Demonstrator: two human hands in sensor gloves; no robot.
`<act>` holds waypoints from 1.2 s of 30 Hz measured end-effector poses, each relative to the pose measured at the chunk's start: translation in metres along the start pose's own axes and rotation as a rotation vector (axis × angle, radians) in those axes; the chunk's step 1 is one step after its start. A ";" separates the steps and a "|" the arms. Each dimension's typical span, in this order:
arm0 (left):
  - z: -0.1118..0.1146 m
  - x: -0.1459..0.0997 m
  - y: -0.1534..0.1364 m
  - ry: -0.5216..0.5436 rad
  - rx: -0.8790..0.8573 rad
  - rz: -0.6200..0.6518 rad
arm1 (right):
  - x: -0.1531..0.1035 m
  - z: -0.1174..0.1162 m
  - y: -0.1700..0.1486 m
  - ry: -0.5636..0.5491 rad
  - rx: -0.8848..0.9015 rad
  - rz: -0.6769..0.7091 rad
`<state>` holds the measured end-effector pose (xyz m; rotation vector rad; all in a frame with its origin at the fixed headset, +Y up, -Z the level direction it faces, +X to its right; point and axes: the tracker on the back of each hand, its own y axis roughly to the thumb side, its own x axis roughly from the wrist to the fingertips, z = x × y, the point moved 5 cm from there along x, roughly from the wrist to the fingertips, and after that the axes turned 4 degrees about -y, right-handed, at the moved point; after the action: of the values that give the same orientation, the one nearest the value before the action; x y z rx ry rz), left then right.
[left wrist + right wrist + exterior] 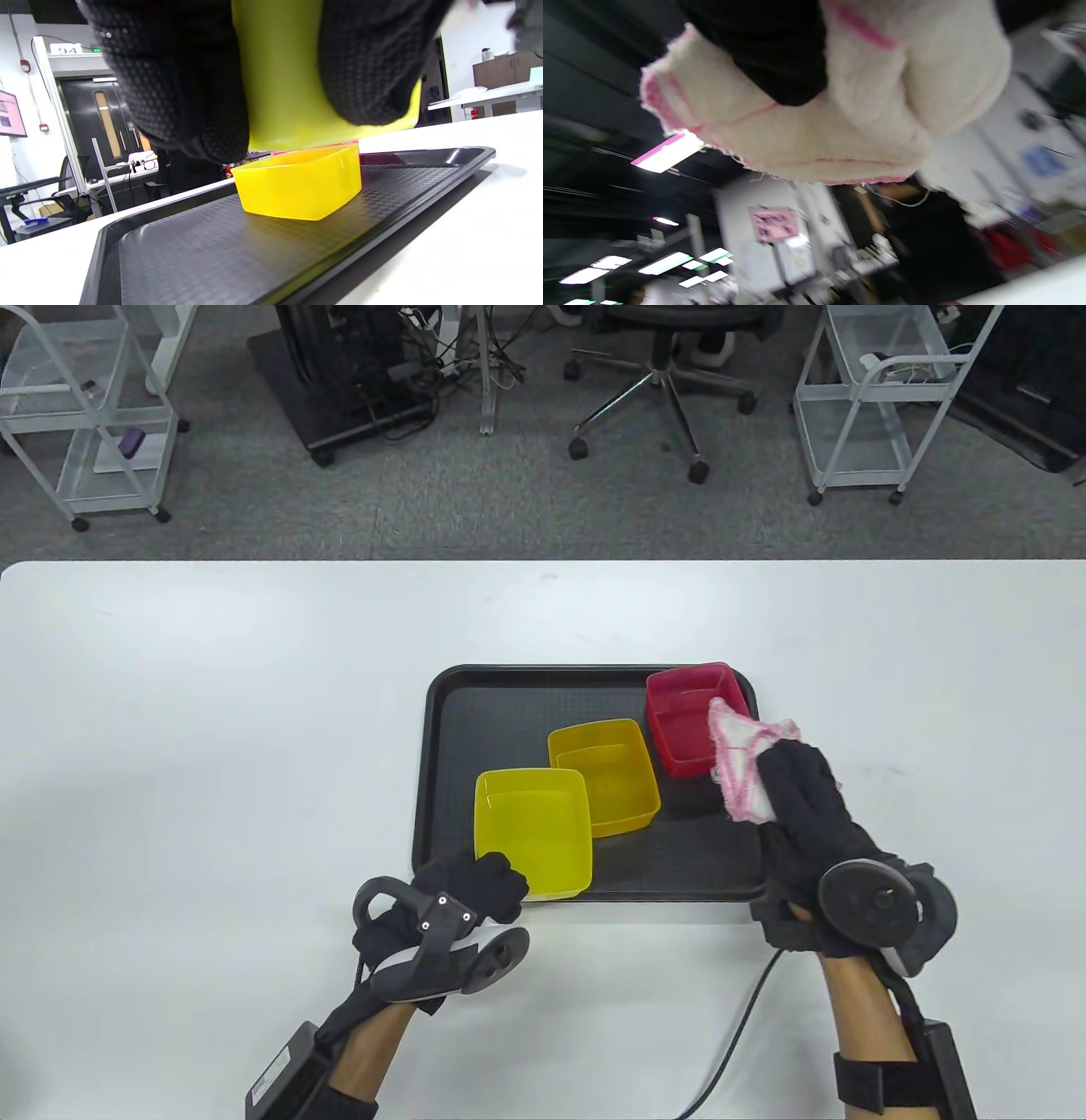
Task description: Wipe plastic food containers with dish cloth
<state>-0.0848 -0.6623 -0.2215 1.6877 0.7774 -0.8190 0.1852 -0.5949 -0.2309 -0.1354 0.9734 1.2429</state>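
With your left hand (475, 891) gripping the nearest yellow container (533, 830) and your right hand (806, 802) holding the dish cloth (745, 763) (raised), wiping appears pending.

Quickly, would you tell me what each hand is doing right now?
Left hand: grips the near yellow container by its near wall.
Right hand: holds the dish cloth.

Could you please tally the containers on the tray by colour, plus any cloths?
Yellow containers: 2, the near one gripped by the left hand, the other behind it
Red container: 1
Cloth: 1, held in the right hand
Total: 4
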 end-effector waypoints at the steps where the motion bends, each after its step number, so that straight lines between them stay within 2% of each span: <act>1: -0.001 0.000 0.001 0.000 -0.001 0.002 | 0.001 -0.002 0.017 -0.017 0.014 0.047; 2: -0.004 -0.001 0.002 0.008 -0.003 0.003 | 0.002 -0.006 0.041 -0.035 0.039 0.101; 5: -0.010 -0.003 0.004 0.032 -0.002 0.007 | 0.000 -0.031 0.092 0.010 0.112 0.174; 9: -0.014 -0.004 0.008 0.048 0.017 0.019 | -0.005 -0.064 0.135 0.102 0.057 0.290; 11: -0.016 -0.005 0.009 0.058 0.020 0.023 | -0.009 -0.082 0.149 0.190 -0.006 0.341; 13: -0.018 -0.005 0.009 0.066 0.021 0.024 | -0.011 -0.103 0.158 0.326 -0.084 0.371; 16: -0.018 -0.005 0.008 0.078 0.023 0.020 | -0.011 -0.119 0.154 0.443 -0.138 0.346; 17: -0.019 -0.005 0.007 0.091 0.026 0.018 | -0.010 -0.126 0.148 0.516 -0.147 0.299; 27: -0.023 -0.007 0.020 0.143 0.088 0.067 | -0.005 -0.155 0.129 0.707 -0.224 0.156; 29: -0.025 -0.008 0.019 0.151 0.066 0.064 | -0.002 -0.158 0.124 0.750 -0.124 0.047; 32: -0.022 -0.008 0.018 0.135 0.087 0.053 | -0.007 -0.166 0.112 0.966 0.135 -0.178; 34: -0.019 -0.006 0.011 0.128 0.104 0.028 | -0.014 -0.169 0.109 1.104 0.345 -0.277; 36: -0.015 -0.005 0.002 0.116 0.073 0.004 | -0.017 -0.169 0.107 1.131 0.414 -0.296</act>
<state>-0.0833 -0.6488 -0.2131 1.8144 0.8318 -0.7600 0.0036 -0.6646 -0.2790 -0.6730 2.0668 0.5994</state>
